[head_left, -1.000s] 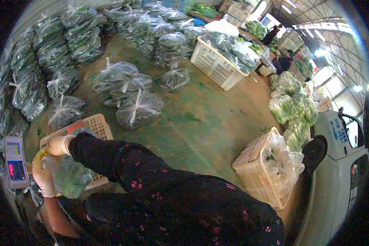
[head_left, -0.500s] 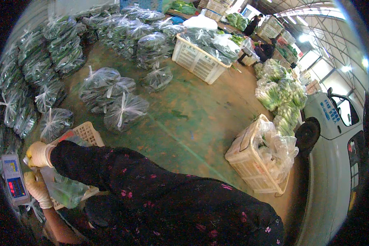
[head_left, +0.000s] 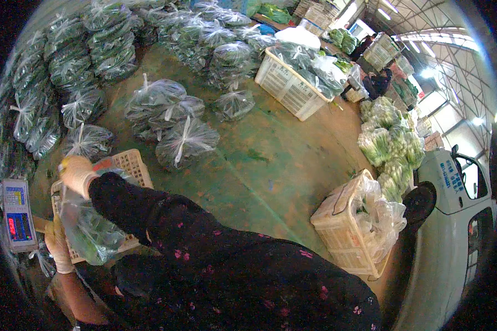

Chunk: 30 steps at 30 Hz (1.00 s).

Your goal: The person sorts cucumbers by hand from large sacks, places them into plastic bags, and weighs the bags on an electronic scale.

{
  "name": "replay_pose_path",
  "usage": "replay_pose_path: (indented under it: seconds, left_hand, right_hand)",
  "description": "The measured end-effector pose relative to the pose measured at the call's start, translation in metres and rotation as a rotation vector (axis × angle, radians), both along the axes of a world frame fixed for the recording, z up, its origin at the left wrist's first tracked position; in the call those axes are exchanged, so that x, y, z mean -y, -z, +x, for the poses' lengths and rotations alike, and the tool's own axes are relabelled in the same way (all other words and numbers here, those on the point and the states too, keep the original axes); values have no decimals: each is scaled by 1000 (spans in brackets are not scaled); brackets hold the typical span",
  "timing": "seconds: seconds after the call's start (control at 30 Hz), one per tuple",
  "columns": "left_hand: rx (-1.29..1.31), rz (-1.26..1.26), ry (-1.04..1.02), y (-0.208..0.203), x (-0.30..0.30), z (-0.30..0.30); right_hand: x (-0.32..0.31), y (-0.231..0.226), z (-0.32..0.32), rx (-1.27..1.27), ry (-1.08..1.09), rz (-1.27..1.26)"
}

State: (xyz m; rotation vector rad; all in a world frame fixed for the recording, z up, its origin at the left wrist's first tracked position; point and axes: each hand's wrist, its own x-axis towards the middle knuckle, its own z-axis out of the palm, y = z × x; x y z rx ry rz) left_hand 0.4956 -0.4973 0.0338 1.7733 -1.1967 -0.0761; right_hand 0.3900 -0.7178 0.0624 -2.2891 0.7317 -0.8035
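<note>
Both my hands wear cream gloves with yellow fingers. My right hand (head_left: 78, 175), at the end of a black flowered sleeve, is closed at the upper end of a clear plastic bag (head_left: 96, 234) of green vegetables. Lower down, my left hand (head_left: 59, 248) is closed at the bag's left edge, its fingers partly hidden. The bag rests over a pale plastic crate (head_left: 132, 165), tilted, with its mouth between my hands. Just left of my hands stands a digital scale (head_left: 19, 190) with a lit red readout.
Tied bags of greens (head_left: 186, 142) sit on the green floor (head_left: 259, 182), and more are stacked along the left (head_left: 63, 52). Beige crates stand at the back (head_left: 290, 88) and right (head_left: 337, 229). A van (head_left: 453, 237) is parked at the right. People (head_left: 378, 83) are at the far end.
My right hand has moved up and away from my left hand, drawing the bag's top with it. The whole view has shifted slightly.
</note>
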Motion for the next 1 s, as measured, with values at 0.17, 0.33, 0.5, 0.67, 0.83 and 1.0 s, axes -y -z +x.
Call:
replay_pose_path:
  seconds: [0.17, 0.33, 0.5, 0.67, 0.83, 1.0]
  left_hand:
    - [226, 119, 10, 125, -76, 40]
    - [-329, 190, -125, 124, -80, 12]
    - [-703, -142, -50, 56, -66, -11]
    - [-505, -176, -6, 47, -3, 44]
    - [-367, -241, 25, 13, 18, 29]
    - [-1010, -528, 56, -19, 30, 2]
  right_hand:
    - [49, 70, -40, -401, -141, -455]
    - [42, 92, -43, -291, 98, 73]
    - [0, 35, -4, 336, -88, 622]
    - [-25, 15, 38, 844, -594, 1242]
    - [-35, -46, 32, 678, -560, 1138]
    - [5, -24, 8, 584, -454, 1223]
